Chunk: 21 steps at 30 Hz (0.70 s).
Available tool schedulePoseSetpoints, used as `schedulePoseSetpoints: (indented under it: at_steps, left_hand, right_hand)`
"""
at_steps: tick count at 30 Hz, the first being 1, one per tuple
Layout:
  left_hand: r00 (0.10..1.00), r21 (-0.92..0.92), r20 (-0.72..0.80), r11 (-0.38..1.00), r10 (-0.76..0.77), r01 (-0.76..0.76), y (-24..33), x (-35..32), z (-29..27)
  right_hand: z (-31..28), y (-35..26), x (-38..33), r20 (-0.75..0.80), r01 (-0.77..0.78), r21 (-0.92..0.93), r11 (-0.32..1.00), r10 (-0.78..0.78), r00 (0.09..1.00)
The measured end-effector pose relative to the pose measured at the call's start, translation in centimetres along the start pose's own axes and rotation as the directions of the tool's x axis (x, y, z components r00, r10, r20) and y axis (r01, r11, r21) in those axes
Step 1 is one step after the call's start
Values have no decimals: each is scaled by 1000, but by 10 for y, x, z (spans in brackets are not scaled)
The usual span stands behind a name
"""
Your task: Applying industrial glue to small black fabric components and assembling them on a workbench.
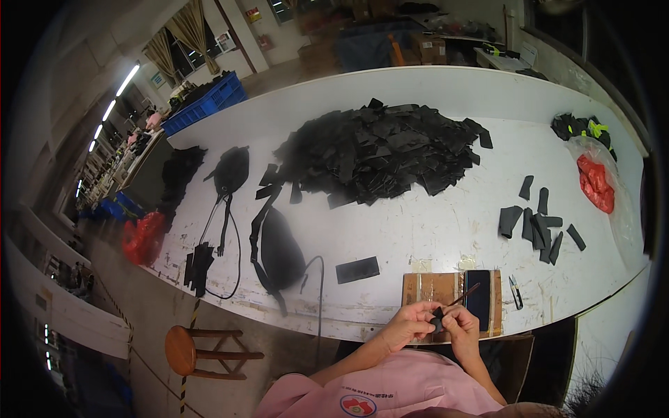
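Observation:
Close to the table's near edge, my left hand and my right hand meet with their fingers closed on a small black fabric piece. A thin dark brown stick juts up and right from between the hands; which fingers hold it is hidden. Under the hands lies a brown board fixed with clear tape, with a dark flat rectangular panel on its right part. Right of the board rests a small pair of thread snips. A single flat black strip lies to the left of the board.
A large heap of black fabric pieces covers the table's far middle. Several rolled black pieces lie at the right, near a red plastic bag. Black bag-like items with straps lie at the left. A wooden stool stands left below.

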<state>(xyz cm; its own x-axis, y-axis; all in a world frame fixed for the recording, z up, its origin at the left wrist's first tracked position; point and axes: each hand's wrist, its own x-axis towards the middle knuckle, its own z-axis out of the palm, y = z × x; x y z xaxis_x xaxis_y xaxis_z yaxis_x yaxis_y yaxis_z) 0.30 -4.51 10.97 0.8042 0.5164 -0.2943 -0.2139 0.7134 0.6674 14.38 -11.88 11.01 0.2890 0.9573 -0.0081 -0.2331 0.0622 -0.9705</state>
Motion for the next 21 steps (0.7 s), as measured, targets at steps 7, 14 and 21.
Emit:
schedulePoseSetpoints:
  at_steps: [7,14,21]
  left_hand:
    - [968,361,-81,913,236,-192,-17,5,12]
    - [923,506,-142,827,358,-243,-20,2,23]
    - [879,534,-124,778,461,-332,-13,2,25]
  right_hand:
    - [-4,-6,2,-16,189,-331,925,-205,979]
    - [-3,-4,-4,-131,160,-278,947,-202,970]
    - [0,-13,0,-75,183,-336,924,-220,973]
